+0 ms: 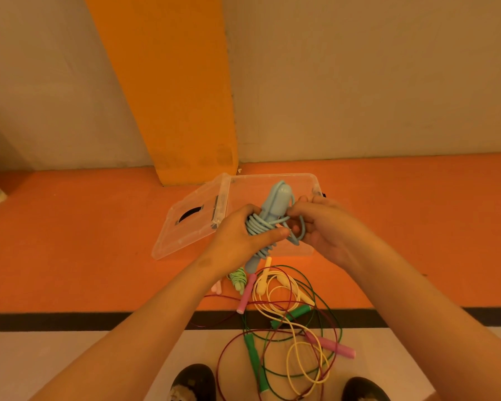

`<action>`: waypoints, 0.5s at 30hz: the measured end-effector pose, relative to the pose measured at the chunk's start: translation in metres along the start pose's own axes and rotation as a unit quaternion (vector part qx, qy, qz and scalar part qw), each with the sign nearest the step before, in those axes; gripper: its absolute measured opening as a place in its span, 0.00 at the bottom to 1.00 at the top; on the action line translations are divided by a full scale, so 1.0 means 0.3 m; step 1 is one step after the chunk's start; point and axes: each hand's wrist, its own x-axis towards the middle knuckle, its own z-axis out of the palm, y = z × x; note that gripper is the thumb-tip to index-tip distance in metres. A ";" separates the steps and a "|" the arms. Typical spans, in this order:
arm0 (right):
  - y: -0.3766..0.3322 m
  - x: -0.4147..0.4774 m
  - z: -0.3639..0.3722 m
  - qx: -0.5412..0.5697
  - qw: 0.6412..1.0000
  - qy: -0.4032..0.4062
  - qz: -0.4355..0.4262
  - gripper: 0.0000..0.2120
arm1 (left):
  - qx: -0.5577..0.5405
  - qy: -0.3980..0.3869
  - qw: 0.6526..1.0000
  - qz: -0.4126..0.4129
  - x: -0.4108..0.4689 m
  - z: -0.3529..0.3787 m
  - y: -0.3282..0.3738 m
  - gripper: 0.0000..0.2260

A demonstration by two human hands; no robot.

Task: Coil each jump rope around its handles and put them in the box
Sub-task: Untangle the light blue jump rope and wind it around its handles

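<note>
Orange floor (70, 256) meets a beige wall (359, 82); left hand (237, 238) and right hand (324, 230) grip the blue rope (272, 204).

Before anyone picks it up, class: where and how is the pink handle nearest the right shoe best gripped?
Pinch the pink handle at its bare lower-right end, from above: it lies flat on the floor, and cords cross the rest.

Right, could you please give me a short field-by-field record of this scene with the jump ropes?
left hand: grips the blue jump rope, coiled round its handles
right hand: pinches a loose loop of it
box: clear, open, behind the hands; lid laid to its left
floor: tangled ropes with green, pink and yellow handles; light green rope coiled
</note>
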 end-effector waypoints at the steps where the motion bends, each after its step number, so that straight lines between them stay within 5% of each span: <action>1: 0.001 0.001 0.000 -0.002 1.000 0.001 0.002 0.14 | 0.001 0.000 1.000 0.000 0.001 0.000 -0.001 0.24; 15: 0.011 -0.001 0.015 0.022 0.998 0.012 -0.054 0.16 | 0.015 0.016 1.000 0.016 -0.002 -0.007 0.019 0.25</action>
